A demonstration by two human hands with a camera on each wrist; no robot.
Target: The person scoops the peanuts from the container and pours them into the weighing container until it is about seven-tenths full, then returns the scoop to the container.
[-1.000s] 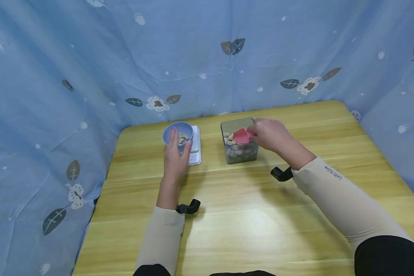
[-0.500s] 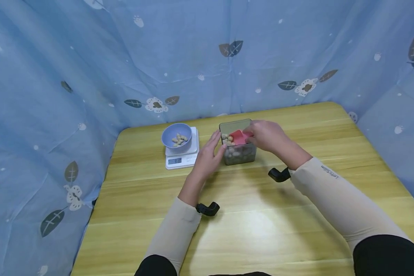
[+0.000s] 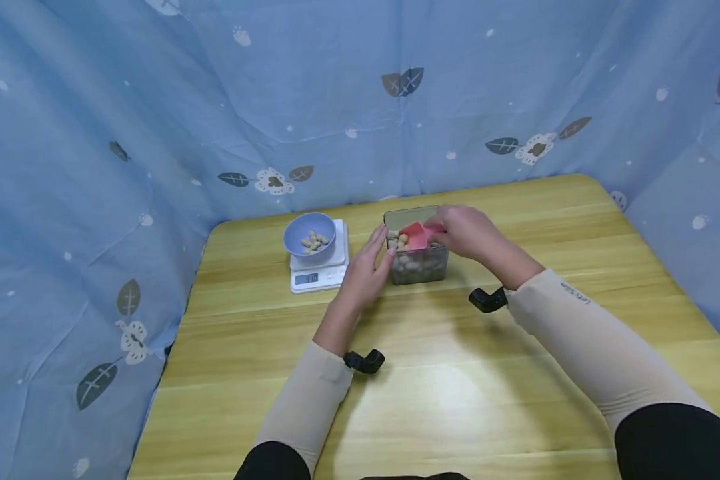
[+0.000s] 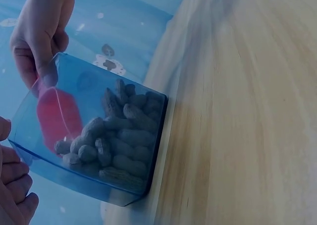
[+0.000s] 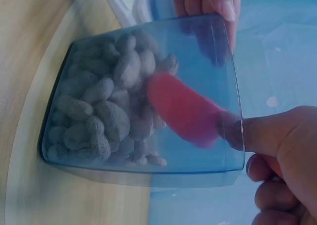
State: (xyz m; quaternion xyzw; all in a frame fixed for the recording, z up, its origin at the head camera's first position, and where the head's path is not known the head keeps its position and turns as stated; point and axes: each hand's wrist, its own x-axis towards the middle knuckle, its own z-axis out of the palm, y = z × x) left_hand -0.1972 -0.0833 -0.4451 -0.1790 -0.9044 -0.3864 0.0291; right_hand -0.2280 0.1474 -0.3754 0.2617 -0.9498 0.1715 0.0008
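So near the middle of the head view there's a clear plastic container [image 3: 417,257] full of peanuts [image 3: 417,267] sitting on the wooden table [image 3: 456,400]. The right hand [image 3: 465,230] is pinching a red scoop [image 3: 416,235] by its handle, and the scoop is dipped inside the container's open top, above the peanuts (the right wrist view shows the thumb pressed onto the scoop [image 5: 185,111] through the clear wall). The left hand [image 3: 366,270] is resting against the container's left side, fingers fairly straight and relaxed, not really wrapped around it.

Left of the container, just beside it, is a small white kitchen scale [image 3: 318,270] with a blue bowl [image 3: 309,233] on top, a few peanuts in it. Blue floral cloth [image 3: 156,133] hangs behind and around the table.
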